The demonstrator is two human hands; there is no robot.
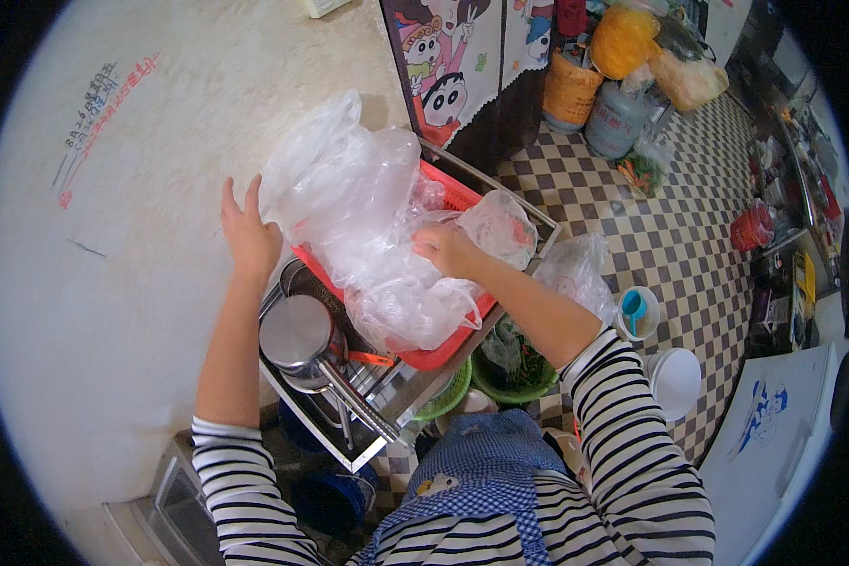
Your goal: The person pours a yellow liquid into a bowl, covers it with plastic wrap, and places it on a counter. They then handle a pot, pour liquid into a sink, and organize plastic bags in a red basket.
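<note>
A pile of clear plastic bags (368, 191) fills a red plastic basket (424, 359) on a metal-framed rack (410, 407). My right hand (447, 249) has its fingers curled on the plastic near the basket's middle. Beside it, a smaller knotted-looking clear bag (502, 223) lies at the basket's right side. My left hand (249, 237) is raised at the pile's left edge, in front of the wall, with its fingers apart and nothing visible in them. Below that hand, a stainless steel saucepan (297, 332) rests upside down on the rack.
A pale wall (134, 283) bearing handwriting rises close on my left. Green baskets (523, 382) with leafy vegetables stand below the rack. White buckets (676, 382), one with a blue dipper (634, 304), sit on the checkered floor (686, 205). A gas cylinder (615, 120) stands farther back.
</note>
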